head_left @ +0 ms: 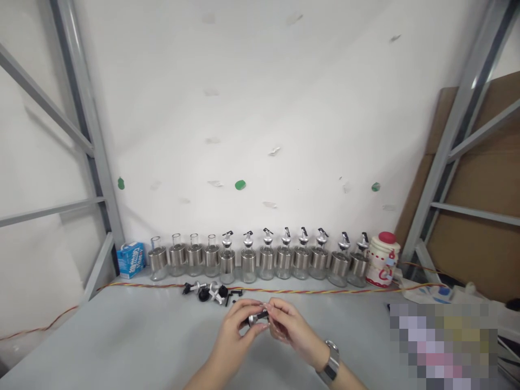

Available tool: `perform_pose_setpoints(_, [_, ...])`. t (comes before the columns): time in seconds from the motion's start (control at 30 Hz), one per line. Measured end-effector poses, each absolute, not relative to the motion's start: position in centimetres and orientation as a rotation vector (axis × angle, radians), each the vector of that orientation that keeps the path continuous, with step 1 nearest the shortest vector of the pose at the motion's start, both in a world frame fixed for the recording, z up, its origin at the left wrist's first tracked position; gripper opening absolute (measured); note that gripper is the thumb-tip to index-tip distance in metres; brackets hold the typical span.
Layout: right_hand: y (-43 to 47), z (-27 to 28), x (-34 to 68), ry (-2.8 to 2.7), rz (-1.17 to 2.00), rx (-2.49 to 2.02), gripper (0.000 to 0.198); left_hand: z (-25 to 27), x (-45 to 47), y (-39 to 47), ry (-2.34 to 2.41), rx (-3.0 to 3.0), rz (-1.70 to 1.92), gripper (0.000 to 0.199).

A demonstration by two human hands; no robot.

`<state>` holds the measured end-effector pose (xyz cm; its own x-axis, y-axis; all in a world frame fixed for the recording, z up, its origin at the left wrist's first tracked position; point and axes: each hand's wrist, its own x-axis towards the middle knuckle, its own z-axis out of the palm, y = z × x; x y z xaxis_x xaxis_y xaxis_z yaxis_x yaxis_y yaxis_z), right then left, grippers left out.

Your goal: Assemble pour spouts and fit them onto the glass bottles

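A silver and black pour spout (pixel 254 319) is held between the thumb and fingers of my left hand (pixel 239 325), above the table in front of me. My right hand (pixel 286 322), with a watch on its wrist, pinches at the black end of the same spout. Its fingertips cover that end, so I cannot tell whether the black piece is fixed on. Beyond my hands lie loose pour spouts (pixel 213 291) with black stoppers, and small black caps (pixel 235 293) beside them.
Glass bottles with steel sleeves (pixel 227 261) line the wall; several carry spouts, those at left are open-necked. A blue carton (pixel 131 260) and a white jar with red lid (pixel 382 260) flank the row. A twisted red-yellow wire (pixel 309 292) crosses the grey table (pixel 122 336).
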<state>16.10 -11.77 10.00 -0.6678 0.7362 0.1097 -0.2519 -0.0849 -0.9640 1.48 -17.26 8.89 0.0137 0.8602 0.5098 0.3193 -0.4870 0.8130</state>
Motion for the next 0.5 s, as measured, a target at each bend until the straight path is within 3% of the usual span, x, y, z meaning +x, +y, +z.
perform_pose_setpoints(0.5, [-12.39,10.45,15.94,-1.437,1.843,-0.608,0.041,8.54,1.84,-17.38,1.275,1.855,1.500,0.020])
